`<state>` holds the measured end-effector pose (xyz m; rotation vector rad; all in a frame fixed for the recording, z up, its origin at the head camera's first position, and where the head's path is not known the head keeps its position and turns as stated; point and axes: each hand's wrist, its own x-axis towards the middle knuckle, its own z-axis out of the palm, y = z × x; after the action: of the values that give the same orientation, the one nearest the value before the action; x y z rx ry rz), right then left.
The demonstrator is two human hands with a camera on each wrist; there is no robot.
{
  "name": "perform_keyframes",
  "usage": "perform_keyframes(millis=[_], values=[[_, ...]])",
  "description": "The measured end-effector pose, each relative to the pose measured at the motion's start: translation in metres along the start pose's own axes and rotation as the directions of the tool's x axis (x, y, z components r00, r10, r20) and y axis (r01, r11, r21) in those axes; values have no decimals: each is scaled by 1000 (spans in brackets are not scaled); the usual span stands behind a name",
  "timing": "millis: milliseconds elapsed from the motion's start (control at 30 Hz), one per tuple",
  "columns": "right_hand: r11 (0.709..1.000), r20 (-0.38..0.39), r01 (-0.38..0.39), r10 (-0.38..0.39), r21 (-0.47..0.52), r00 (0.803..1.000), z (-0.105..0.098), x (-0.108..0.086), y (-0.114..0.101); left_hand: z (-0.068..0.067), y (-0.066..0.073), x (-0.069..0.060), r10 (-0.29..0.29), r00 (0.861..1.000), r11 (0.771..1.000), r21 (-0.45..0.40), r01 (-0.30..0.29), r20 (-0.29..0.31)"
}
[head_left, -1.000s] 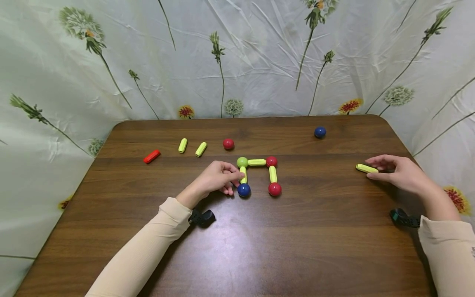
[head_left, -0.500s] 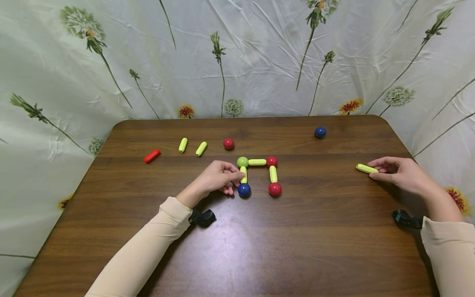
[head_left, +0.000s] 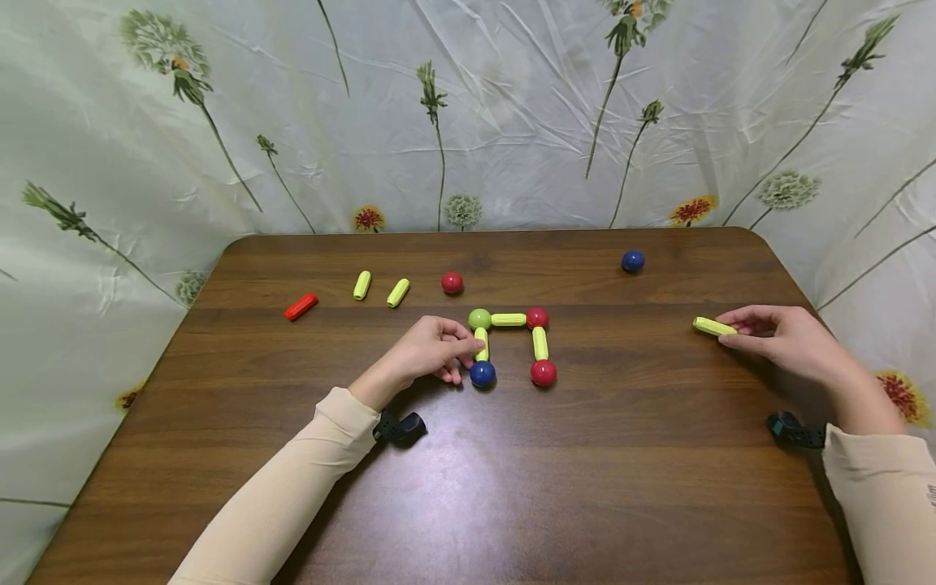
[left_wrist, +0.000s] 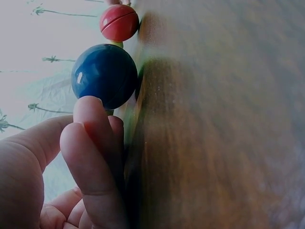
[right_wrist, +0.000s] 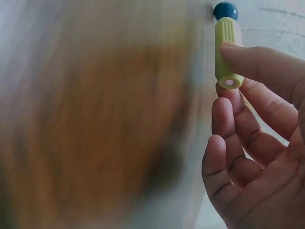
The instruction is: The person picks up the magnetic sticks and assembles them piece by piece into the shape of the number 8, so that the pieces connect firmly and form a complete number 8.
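Observation:
A three-sided figure of balls and ribbed yellow-green rods lies mid-table. Its corners are a green ball [head_left: 479, 319], a red ball [head_left: 537, 318], a lower red ball [head_left: 543, 373] and a blue ball [head_left: 483, 374]. My left hand [head_left: 431, 349] pinches the left rod [head_left: 482, 335], just above the blue ball; its fingertips partly cover that rod. On the right, my right hand [head_left: 778, 337] holds a loose yellow-green rod [head_left: 712, 327] between thumb and fingers. The right wrist view shows a pale round spot in the near end of this rod [right_wrist: 228, 57].
Toward the back left lie a red rod [head_left: 301, 307] and two yellow-green rods, one [head_left: 361, 285] beside the other [head_left: 398, 293]. A loose red ball [head_left: 452, 283] sits behind the figure. Another blue ball [head_left: 633, 261] is near the table's back edge, with a flowered cloth [head_left: 512, 122] beyond.
My right hand has shifted slightly left, and the rod in it has moved left and a little up in the head view. The left hand stays on its rod.

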<state>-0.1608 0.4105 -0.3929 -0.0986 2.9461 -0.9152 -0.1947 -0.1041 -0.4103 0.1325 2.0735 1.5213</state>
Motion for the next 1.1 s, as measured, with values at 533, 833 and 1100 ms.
perform_keyframes(millis=[533, 833, 1100], values=[[990, 37, 109, -113, 86, 993, 18, 8, -72, 0, 2, -1, 2, 1000, 1000, 20, -2, 0], [962, 43, 258, -262, 94, 964, 35, 8, -111, 0, 2, -1, -4, 1000, 1000, 22, 4, -1], [931, 71, 349, -358, 109, 931, 54, 10, -142, 0, 2, -1, -6, 1000, 1000, 24, 6, 2]])
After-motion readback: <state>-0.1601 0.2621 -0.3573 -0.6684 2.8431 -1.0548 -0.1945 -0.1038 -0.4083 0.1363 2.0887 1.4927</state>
